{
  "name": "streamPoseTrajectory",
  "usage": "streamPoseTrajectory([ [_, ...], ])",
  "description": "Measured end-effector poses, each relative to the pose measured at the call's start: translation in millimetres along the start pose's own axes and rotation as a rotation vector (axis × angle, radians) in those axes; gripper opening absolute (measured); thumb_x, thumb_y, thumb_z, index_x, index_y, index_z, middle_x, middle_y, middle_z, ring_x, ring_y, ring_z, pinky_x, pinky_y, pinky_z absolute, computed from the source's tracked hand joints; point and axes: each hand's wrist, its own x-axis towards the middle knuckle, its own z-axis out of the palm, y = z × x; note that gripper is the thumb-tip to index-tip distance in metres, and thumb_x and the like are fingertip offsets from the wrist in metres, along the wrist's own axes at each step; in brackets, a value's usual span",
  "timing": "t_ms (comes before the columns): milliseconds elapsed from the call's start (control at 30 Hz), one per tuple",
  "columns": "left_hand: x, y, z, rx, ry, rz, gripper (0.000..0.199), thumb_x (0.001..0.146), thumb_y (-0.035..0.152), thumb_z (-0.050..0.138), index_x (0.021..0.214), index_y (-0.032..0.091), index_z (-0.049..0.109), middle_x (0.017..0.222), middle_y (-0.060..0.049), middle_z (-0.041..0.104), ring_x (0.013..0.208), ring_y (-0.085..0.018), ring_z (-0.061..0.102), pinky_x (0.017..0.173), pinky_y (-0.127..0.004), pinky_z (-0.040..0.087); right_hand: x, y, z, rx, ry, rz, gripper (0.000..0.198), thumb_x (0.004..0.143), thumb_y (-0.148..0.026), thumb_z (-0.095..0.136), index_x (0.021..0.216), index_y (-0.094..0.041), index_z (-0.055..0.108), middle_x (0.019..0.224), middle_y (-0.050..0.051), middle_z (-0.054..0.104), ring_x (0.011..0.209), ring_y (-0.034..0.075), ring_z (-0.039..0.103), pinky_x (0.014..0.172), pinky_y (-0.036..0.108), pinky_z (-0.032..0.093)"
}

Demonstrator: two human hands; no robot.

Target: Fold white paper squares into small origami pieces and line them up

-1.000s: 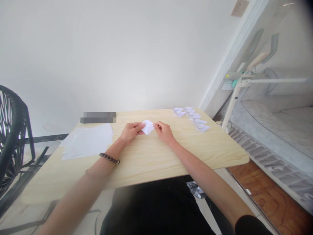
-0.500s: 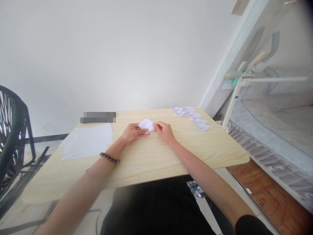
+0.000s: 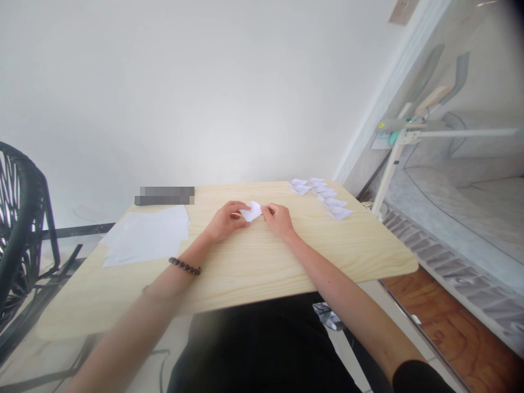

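Note:
A small piece of folded white paper (image 3: pixel 252 211) is held between my hands above the middle of the table. My left hand (image 3: pixel 226 219), with a dark bead bracelet on the wrist, grips the paper's left side, fingertips at its upper edge and thumb at its lower edge. With thumb and forefinger, my right hand (image 3: pixel 278 218) pinches the right corner. At the table's back right lie several folded white paper pieces (image 3: pixel 338 211) in two rows, pointed in shape. A spread of flat white paper sheets (image 3: pixel 149 234) is to the left of my left hand.
The light wooden table (image 3: pixel 262 273) stands against a white wall. A dark pixelated strip (image 3: pixel 164 196) lies at its back left. To the left is a black woven chair (image 3: pixel 24 218); to the right, a white metal frame (image 3: pixel 387 180) beside a bed.
The folded paper has shifted slightly right and been turned. My left fingers have spread from a flat pinch to its upper and lower edges. My right hand has moved a little right.

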Motion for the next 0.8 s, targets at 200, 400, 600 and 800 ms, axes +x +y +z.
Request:
streamPoseTrajectory([
  [200, 2, -6, -1, -0.095, 0.008, -0.009, 0.030, 0.063, 0.027, 0.066, 0.092, 0.018, 0.064, 0.111, -0.008, 0.051, 0.091, -0.018, 0.056, 0.082, -0.034, 0.046, 0, 1, 2, 0.093, -0.055, 0.037, 0.021, 0.077, -0.034, 0.044, 0.070, -0.018, 0.055, 0.059, -0.001, 0.060, 0.050, 0.010, 0.052, 0.051, 0.021, 0.039],
  [400, 3, -2, -3, -0.209, 0.138, -0.101, 0.032, 0.058, 0.033, 0.070, 0.083, 0.014, 0.066, 0.113, -0.011, 0.054, 0.091, -0.021, 0.057, 0.083, -0.035, 0.045, -3, -4, -1, 0.295, -0.177, -0.006, 0.020, 0.076, -0.029, 0.046, 0.092, -0.020, 0.053, 0.077, 0.001, 0.062, 0.054, 0.009, 0.058, 0.056, 0.022, 0.044],
  [600, 2, 4, -4, -0.234, 0.179, -0.160, 0.038, 0.056, 0.036, 0.071, 0.087, 0.013, 0.066, 0.114, -0.011, 0.057, 0.098, -0.024, 0.056, 0.088, -0.036, 0.042, -4, -11, -5, 0.233, -0.211, -0.107, 0.021, 0.071, -0.025, 0.052, 0.090, -0.019, 0.058, 0.088, 0.002, 0.062, 0.060, 0.009, 0.056, 0.060, 0.022, 0.042],
  [800, 2, 7, -3, -0.305, 0.166, -0.158, 0.036, 0.057, 0.031, 0.072, 0.087, 0.014, 0.066, 0.111, -0.010, 0.059, 0.097, -0.024, 0.056, 0.087, -0.035, 0.043, -3, -9, -4, 0.226, -0.124, -0.097, 0.019, 0.073, -0.028, 0.049, 0.087, -0.018, 0.058, 0.089, 0.002, 0.061, 0.061, 0.009, 0.055, 0.058, 0.022, 0.042],
])
